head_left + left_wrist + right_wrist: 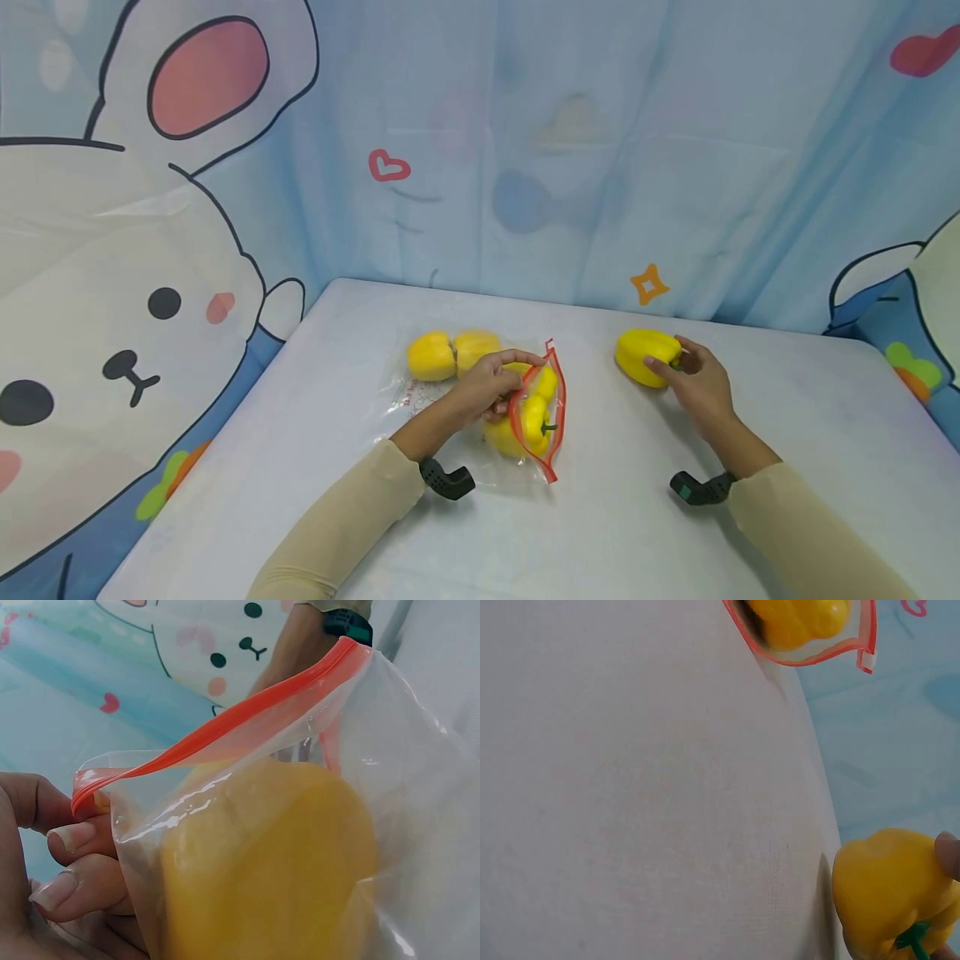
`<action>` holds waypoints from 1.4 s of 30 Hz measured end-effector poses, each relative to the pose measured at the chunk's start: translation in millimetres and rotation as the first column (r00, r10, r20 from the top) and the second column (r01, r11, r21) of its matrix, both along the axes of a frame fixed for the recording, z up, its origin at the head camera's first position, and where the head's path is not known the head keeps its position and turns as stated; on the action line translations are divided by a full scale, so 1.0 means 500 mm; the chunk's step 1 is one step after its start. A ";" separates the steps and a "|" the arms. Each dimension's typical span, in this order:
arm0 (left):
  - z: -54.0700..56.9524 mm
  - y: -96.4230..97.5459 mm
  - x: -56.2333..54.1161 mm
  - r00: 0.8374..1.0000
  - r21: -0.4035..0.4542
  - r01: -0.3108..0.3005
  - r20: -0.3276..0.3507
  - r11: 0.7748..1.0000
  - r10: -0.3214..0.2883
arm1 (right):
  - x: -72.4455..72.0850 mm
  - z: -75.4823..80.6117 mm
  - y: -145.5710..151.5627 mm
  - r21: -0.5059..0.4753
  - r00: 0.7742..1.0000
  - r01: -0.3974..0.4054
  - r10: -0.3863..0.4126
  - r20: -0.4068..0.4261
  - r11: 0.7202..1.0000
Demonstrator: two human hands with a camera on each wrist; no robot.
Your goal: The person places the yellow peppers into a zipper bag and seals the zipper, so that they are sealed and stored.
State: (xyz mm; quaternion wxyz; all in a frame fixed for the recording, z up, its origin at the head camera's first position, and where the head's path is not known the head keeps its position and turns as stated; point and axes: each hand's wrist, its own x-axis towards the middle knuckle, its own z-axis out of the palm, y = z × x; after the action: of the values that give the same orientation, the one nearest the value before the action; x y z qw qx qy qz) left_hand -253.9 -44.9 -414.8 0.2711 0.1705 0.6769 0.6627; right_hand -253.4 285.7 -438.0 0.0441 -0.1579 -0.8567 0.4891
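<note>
A clear zip bag (480, 417) with a red-orange rim (534, 417) lies on the white table (600, 533), its mouth open toward the right. Several yellow bell peppers (525, 421) sit inside it. My left hand (491, 383) pinches the upper edge of the bag's rim (210, 742) and holds the mouth open; a yellow pepper (270, 862) fills the bag in the left wrist view. To the right, my right hand (693, 379) grips a loose yellow pepper (645, 354) on the table, fingers near its green stem (911, 937). The bag's mouth (802, 645) shows at the top of the right wrist view.
A blue cartoon curtain (525, 150) hangs close behind the table's far edge. Black wrist mounts (448, 481) (699, 488) sit under both forearms. Bare tabletop lies between the bag and the loose pepper and along the near side.
</note>
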 end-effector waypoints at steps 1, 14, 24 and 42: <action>0.000 0.000 0.000 1.000 0.000 0.001 -0.001 1.000 -0.001 | 0.005 0.001 -0.001 -0.003 1.000 -0.009 0.009 -0.003 1.000; 0.002 0.000 0.001 1.000 -0.005 0.002 -0.006 1.000 -0.002 | 0.100 0.030 -0.053 -0.059 0.979 -0.152 0.142 -0.148 0.987; -0.001 0.000 0.000 1.000 -0.002 -0.006 0.006 1.000 0.006 | 0.144 0.035 -0.087 -0.170 0.973 -0.216 0.197 -0.123 0.961; 0.002 0.000 0.003 1.000 0.000 -0.009 0.001 1.000 0.009 | 0.190 0.018 -0.104 -0.228 0.951 -0.304 0.283 -0.123 0.925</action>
State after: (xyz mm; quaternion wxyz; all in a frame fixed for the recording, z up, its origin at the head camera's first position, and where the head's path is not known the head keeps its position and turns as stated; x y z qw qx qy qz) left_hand -252.5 -44.7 -413.9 0.2683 0.1671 0.6774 0.6642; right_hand -158.6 233.6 -429.1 -0.0119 -0.0104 -0.8011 0.5983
